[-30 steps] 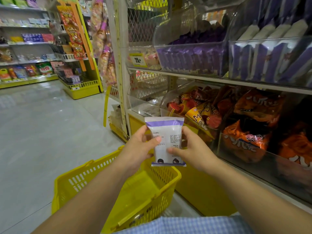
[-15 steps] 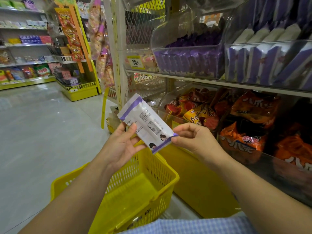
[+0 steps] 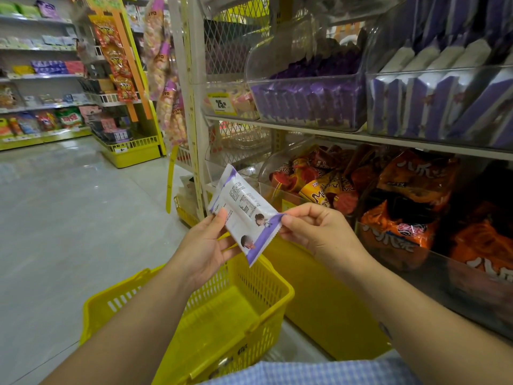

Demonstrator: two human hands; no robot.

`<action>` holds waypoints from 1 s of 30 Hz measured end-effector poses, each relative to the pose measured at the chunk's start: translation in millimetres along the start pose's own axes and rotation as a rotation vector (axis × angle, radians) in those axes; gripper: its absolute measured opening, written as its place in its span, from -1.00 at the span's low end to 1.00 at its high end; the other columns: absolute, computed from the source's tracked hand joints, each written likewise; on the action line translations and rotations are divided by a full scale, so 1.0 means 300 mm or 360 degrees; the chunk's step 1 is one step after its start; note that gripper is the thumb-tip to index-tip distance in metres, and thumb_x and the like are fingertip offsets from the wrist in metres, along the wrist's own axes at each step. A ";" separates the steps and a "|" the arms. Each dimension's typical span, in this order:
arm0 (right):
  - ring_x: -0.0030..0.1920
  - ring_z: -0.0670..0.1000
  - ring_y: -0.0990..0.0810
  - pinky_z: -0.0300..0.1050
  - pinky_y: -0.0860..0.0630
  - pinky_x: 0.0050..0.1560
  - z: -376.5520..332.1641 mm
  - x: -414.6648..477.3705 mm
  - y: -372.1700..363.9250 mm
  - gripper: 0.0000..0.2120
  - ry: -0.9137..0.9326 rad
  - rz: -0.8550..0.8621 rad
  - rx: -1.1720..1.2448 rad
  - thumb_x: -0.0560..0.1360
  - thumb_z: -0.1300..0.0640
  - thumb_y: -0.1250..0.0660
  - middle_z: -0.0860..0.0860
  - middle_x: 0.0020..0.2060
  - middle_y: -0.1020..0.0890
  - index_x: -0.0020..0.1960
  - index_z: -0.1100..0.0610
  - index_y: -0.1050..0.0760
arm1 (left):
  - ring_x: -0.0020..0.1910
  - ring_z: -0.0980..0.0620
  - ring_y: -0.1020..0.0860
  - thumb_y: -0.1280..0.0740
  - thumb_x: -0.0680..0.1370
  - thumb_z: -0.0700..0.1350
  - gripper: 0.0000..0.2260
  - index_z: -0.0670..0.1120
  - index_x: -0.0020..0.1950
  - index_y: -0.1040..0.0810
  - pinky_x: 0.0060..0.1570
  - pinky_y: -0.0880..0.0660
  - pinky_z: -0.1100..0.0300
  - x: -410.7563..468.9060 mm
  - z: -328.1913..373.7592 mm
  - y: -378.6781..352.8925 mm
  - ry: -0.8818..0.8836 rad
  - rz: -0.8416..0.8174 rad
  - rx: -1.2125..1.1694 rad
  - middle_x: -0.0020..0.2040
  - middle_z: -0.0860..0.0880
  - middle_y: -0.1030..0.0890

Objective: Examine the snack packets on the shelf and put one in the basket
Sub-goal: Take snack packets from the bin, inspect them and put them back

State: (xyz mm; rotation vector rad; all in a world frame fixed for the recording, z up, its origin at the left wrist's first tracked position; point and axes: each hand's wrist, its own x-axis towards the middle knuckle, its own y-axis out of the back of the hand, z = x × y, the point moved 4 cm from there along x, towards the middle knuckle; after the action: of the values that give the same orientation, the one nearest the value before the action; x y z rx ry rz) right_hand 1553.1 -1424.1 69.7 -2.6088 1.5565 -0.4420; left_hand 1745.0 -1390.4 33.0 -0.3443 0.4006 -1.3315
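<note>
A white snack packet (image 3: 244,209) with purple ends and small cartoon figures is tilted in front of me, its printed back facing up. My left hand (image 3: 205,245) holds its lower left edge, thumb on top. Fingertips of my right hand (image 3: 311,232) pinch its purple right end. Directly below the packet stands a yellow plastic basket (image 3: 280,284) with nothing visible inside. On the shelf (image 3: 333,133) to the right, clear bins hold more purple-and-white packets (image 3: 433,107).
Lower bins carry orange and red snack bags (image 3: 410,201). A yellow shelf base (image 3: 319,307) runs beside the basket. Hanging snack strips (image 3: 163,79) and further racks (image 3: 41,79) line the aisle to the left. Grey tiled floor (image 3: 69,218) spreads out on the left.
The packet was upright between both hands, then turned onto a slant. My right hand has shifted from its side to pinching its purple end; my view has moved slightly closer.
</note>
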 end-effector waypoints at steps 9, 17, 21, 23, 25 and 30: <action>-0.17 0.02 -0.64 -0.13 -0.55 -0.23 0.018 0.014 0.022 -0.87 -0.0550 0.0078 0.0009 0.55 0.08 -0.25 0.04 -0.22 -0.71 -0.03 0.10 -0.55 | 0.06 -0.04 -0.67 -0.33 0.44 -0.07 -0.62 0.09 0.25 -0.45 -0.20 -0.62 0.12 -0.039 0.027 -0.071 -0.0095 -0.0285 0.0248 0.11 -0.05 -0.68; 0.10 0.13 -0.64 0.14 -0.55 0.11 0.041 -0.017 -0.036 -0.74 -0.0397 -0.0231 -0.0018 0.59 0.14 -0.20 0.09 0.11 -0.66 0.26 0.07 -0.51 | 0.03 0.03 -0.67 -0.27 0.61 -0.17 -0.68 0.09 0.35 -0.47 -0.01 -0.62 0.03 -0.054 -0.006 -0.103 -0.0389 -0.0113 0.0972 0.12 0.06 -0.67; 0.05 0.09 -0.67 0.10 -0.63 0.00 0.039 -0.028 -0.051 -0.77 -0.0230 -0.0210 -0.0184 0.58 0.18 -0.23 0.03 0.07 -0.68 0.20 0.03 -0.53 | -0.03 0.07 -0.68 -0.34 0.55 -0.21 -0.58 0.13 0.35 -0.43 -0.14 -0.61 0.16 -0.056 -0.017 -0.110 -0.0315 -0.0209 0.1065 0.10 0.09 -0.65; 0.02 0.06 -0.68 0.06 -0.65 -0.04 0.038 -0.031 -0.055 -0.76 -0.0204 -0.0213 -0.0225 0.58 0.19 -0.24 0.02 0.06 -0.69 0.21 0.04 -0.53 | -0.04 0.11 -0.68 -0.37 0.49 -0.23 -0.52 0.29 0.25 -0.43 -0.18 -0.60 0.23 -0.062 -0.016 -0.119 -0.0308 -0.0232 0.1086 0.02 0.19 -0.66; -0.04 -0.01 -0.69 -0.07 -0.65 -0.18 0.035 -0.034 -0.057 -0.76 -0.0184 -0.0234 -0.0239 0.58 0.21 -0.24 0.01 0.02 -0.70 0.20 0.06 -0.53 | -0.11 0.19 -0.67 -0.39 0.41 -0.20 -0.48 0.47 0.02 -0.43 -0.27 -0.56 0.34 -0.071 -0.012 -0.124 -0.0308 -0.0197 0.1080 -0.09 0.31 -0.64; -0.10 -0.09 -0.69 -0.19 -0.62 -0.25 0.028 -0.042 -0.066 -0.70 -0.0117 -0.0289 -0.0418 0.58 0.23 -0.24 0.01 0.02 -0.69 0.30 0.11 -0.49 | -0.15 0.17 -0.68 -0.42 0.34 -0.17 -0.46 0.47 0.04 -0.42 -0.22 -0.62 0.21 -0.070 -0.024 -0.123 -0.0331 -0.0068 0.1156 -0.08 0.21 -0.66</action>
State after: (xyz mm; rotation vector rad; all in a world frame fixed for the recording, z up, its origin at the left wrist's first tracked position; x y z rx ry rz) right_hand 1566.8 -1404.2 63.3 -2.9400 1.4492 -0.1573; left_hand 1705.7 -1377.5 45.5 0.1196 -0.2735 -1.3745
